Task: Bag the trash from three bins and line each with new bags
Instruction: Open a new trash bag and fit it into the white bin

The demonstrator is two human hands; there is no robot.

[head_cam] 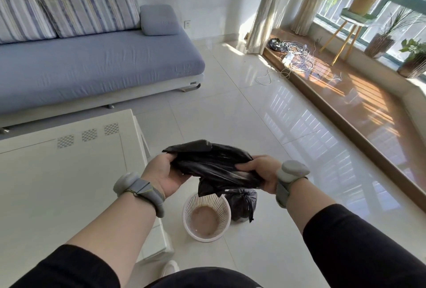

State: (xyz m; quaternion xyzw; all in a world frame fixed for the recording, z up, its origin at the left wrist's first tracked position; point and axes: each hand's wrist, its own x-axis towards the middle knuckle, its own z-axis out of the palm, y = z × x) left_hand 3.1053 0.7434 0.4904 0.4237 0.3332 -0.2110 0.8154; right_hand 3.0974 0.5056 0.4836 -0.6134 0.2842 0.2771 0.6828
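The white basket bin (206,218) stands unlined on the floor, directly below your 2 hands, with a tied full bag (242,204) touching its right side. The new black bag (214,167) runs crosswise, left hand (164,175) and right hand (261,172) each gripping 1 end. Judged next: open it, lower straight down.

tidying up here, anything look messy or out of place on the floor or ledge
Yes: a loose tangle of white cables sprawls over the wooden window ledge, one strand trailing onto the floor tiles. A crumpled dark bag lies beside it by the curtain.
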